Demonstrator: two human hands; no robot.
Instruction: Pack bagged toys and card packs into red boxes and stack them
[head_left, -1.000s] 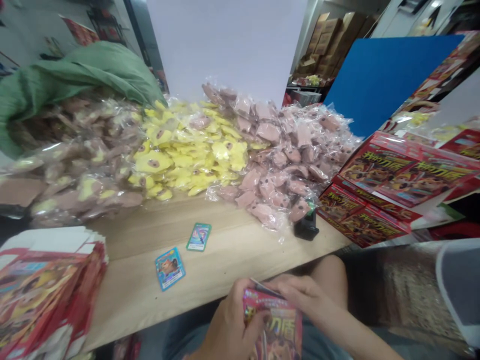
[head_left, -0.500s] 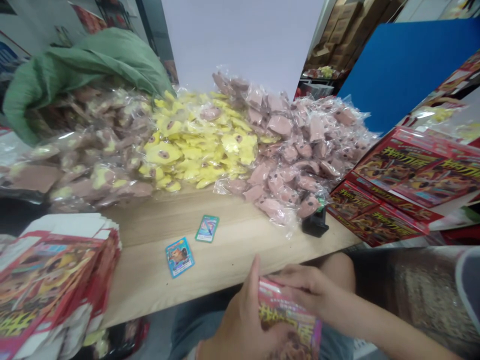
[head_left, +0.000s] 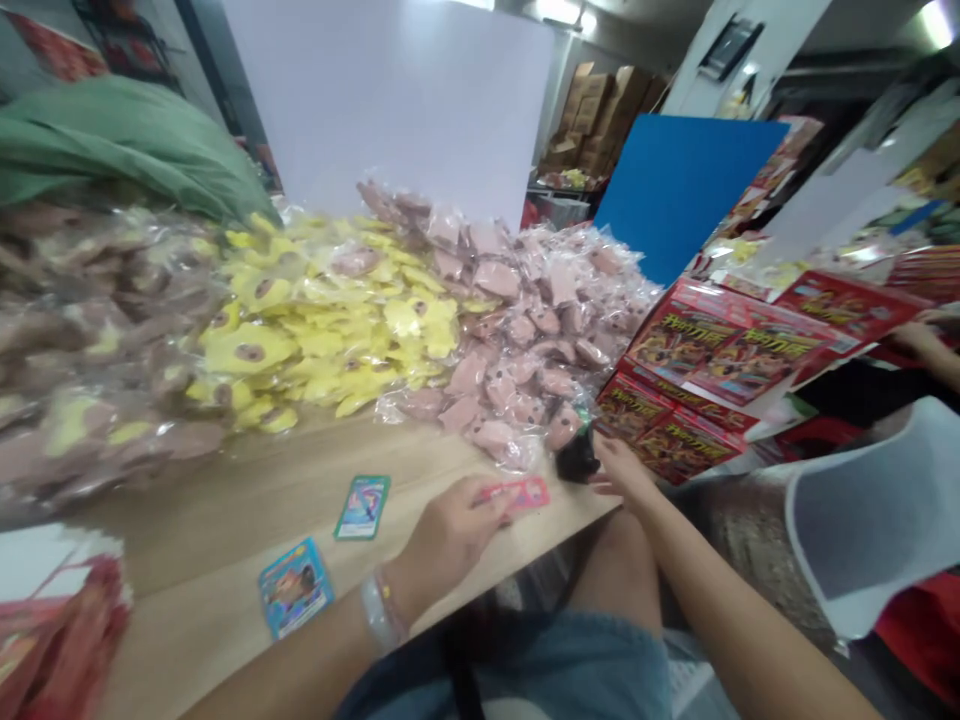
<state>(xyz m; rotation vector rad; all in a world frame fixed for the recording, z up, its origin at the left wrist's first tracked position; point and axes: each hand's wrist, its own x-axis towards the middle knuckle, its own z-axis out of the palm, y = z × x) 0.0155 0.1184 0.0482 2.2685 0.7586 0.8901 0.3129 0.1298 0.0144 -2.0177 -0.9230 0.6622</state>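
My left hand (head_left: 448, 530) rests on the wooden table (head_left: 225, 520) with its fingers curled on a small pink card (head_left: 521, 492). At the table's right corner my right hand (head_left: 619, 468) reaches beside a black object (head_left: 576, 462), fingers stretched out. Two cards lie on the table to the left, a green one (head_left: 362, 505) and a blue one (head_left: 294, 587). Behind them are heaps of bagged plush toys: brown (head_left: 90, 350), yellow (head_left: 315, 320) and pink (head_left: 517, 330).
Stacked red printed boxes (head_left: 697, 380) lie at the right, with another person's hand (head_left: 919, 335) beyond them. A pile of flat red cartons (head_left: 52, 630) sits at the lower left. A green sack (head_left: 127, 150), a white board and a blue board (head_left: 675, 190) stand behind.
The red packet held in both hands over my lap is gone from view. Both hands have moved up to the table; the left now holds a pink card, the right is by the black object.
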